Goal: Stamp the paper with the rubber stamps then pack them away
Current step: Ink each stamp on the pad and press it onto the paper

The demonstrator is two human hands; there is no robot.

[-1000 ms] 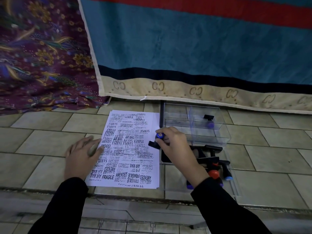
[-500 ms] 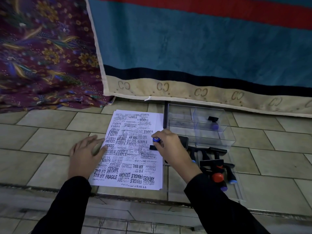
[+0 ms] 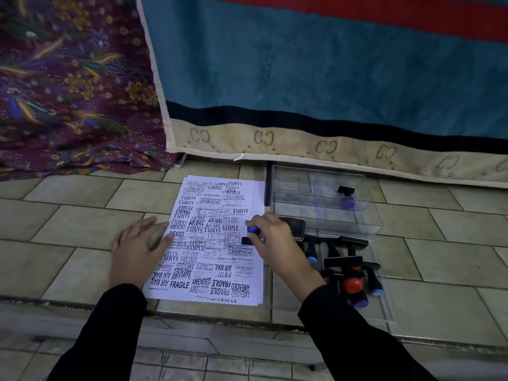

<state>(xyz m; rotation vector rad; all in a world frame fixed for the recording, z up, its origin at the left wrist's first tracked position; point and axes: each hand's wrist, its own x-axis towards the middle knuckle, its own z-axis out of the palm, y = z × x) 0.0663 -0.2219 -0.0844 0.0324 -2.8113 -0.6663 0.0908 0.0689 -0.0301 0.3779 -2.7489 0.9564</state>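
stamp base hidden under right hand, ink pad half covered, small print unreadable

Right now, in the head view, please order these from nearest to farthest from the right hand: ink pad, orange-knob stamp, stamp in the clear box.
From the right hand:
1. Ink pad, just behind the hand, partly hidden by it.
2. Orange-knob stamp, in the pile right of the wrist.
3. Stamp in the clear box, farther back on the right.

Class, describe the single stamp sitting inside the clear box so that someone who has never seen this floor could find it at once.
Start at the printed paper on the tiled floor and look right to the clear plastic box by the hanging blue cloth. Inside its far right compartment lies one stamp with a black base and a purple knob. Unlike the pile of stamps heaped on the floor nearer the person, it is alone and already boxed.
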